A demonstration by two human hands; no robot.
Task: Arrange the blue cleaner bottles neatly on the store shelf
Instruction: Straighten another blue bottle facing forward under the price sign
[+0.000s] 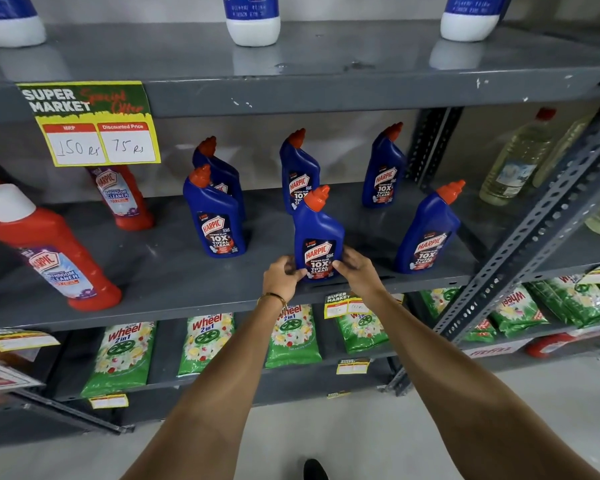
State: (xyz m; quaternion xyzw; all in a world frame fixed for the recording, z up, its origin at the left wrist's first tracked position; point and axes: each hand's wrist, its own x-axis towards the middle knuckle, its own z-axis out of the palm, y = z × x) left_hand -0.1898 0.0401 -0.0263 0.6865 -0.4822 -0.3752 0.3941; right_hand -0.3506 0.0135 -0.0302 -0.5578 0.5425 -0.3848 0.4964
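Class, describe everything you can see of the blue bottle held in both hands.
The held blue bottle looks like glossy plastic, with an angled orange-red cap and a dark Harpic label facing the camera. It stands upright near the front edge of the grey shelf, ahead of another blue bottle. The left hand and right hand grip its base.

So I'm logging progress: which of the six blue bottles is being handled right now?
The front middle blue bottle, at the shelf edge: the left hand and right hand grip its base. The other five stand untouched.
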